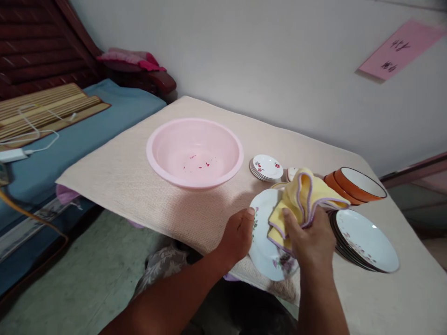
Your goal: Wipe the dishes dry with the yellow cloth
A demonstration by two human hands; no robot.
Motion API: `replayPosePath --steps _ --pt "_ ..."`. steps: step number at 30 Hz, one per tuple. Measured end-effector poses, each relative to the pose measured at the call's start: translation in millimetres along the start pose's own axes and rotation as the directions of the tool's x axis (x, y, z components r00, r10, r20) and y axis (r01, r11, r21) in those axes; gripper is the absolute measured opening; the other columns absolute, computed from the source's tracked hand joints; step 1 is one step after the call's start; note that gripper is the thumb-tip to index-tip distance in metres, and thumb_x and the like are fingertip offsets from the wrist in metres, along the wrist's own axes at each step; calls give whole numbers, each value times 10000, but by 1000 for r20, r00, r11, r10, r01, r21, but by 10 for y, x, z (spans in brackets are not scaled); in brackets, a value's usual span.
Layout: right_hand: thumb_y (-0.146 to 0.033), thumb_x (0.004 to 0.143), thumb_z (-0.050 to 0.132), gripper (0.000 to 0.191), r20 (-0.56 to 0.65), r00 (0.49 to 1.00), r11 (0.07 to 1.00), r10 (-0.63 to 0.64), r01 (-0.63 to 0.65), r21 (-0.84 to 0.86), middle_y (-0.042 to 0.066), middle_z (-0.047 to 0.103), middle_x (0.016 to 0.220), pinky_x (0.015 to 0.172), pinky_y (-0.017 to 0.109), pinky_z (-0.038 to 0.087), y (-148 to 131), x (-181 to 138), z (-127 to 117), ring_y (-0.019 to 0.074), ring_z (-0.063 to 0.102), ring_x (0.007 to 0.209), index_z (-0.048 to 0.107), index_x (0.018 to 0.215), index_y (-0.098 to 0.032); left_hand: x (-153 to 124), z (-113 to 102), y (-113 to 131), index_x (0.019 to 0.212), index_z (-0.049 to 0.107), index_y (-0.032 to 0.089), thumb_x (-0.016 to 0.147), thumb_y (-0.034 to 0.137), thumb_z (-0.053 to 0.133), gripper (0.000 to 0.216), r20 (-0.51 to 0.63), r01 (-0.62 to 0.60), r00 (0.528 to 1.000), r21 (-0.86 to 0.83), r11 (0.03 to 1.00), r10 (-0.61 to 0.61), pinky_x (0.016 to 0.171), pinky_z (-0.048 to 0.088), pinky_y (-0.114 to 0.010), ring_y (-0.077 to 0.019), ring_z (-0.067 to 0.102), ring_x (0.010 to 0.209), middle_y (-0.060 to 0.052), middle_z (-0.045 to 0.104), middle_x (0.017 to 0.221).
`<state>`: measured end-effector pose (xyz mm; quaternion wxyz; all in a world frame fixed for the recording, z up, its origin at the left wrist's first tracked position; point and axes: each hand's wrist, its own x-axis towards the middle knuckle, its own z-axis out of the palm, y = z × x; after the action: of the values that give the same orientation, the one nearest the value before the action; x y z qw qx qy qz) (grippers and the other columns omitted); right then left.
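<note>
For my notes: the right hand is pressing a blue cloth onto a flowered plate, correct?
No: the head view shows the cloth is yellow, not blue. The right hand is pressing it onto the flowered plate, as you said.

Bare left hand [237, 237], bare right hand [309, 237], bare forearms [164, 302], probably grey floral trousers [160, 265]

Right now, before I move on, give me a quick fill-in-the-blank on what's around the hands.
The right hand presses a ____ cloth onto a floral plate, which the left hand grips.
The plastic basin is ____.
The bowls are ____ outside.
Missing words: yellow; pink; orange.
</note>
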<state>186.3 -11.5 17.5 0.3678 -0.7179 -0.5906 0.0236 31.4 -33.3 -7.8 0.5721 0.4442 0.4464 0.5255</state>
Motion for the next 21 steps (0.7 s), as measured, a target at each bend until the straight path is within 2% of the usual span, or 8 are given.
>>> replayPosePath --steps 3,6,10,12,16,18,21 --pt "-328 742 530 362 21 998 997 -56 57 -45 86 577 898 797 399 420 -20 -21 78 251 530 856 579 1053 -150 -3 -4 0 632 376 187 923 480 299 420 -1 -20 1000 34 999 20 536 261 -253 -106 341 572 25 386 593" --pt "-214 724 472 375 28 984 984 -177 176 19 82 584 947 825 388 431 -108 -83 126 246 544 907 581 1080 -168 9 -4 3 627 368 192 921 497 289 431 -15 -31 999 -5 1000 31 545 285 -249 -108 340 574 26 377 589" --pt "-163 734 456 382 132 927 931 -352 332 151 78 590 1009 871 378 431 -269 -171 126 230 547 971 573 1098 -176 23 -4 17 637 397 191 909 533 281 452 -26 12 1000 -84 996 -14 553 330 -246 -115 363 580 16 408 596" --pt "-165 744 457 411 149 922 928 -358 334 167 74 587 1021 872 384 431 -306 -174 108 229 546 971 554 1144 -182 19 0 13 640 418 187 904 543 284 463 -34 14 999 -72 997 -16 566 347 -246 -120 387 597 6 438 611" --pt "-243 757 496 373 126 962 969 -240 230 89 62 570 902 799 399 453 -313 -137 91 239 547 867 566 1118 -177 1 15 -20 653 459 181 910 527 279 468 -9 -7 1000 -24 1000 6 609 383 -253 -130 439 631 -3 487 625" --pt "-235 759 493 371 167 945 959 -281 268 97 72 571 926 809 397 455 -329 -146 100 241 549 891 563 1118 -171 2 13 -35 645 477 179 919 491 281 459 -16 -2 1000 -17 1000 2 634 405 -262 -139 472 646 -10 517 623" --pt "-171 756 469 432 263 876 913 -405 370 173 76 577 1024 838 370 459 -387 -202 119 226 556 960 535 1182 -192 19 -8 -53 719 572 169 914 409 323 397 -62 17 998 -30 999 -19 747 445 -298 -175 563 767 -48 629 737"
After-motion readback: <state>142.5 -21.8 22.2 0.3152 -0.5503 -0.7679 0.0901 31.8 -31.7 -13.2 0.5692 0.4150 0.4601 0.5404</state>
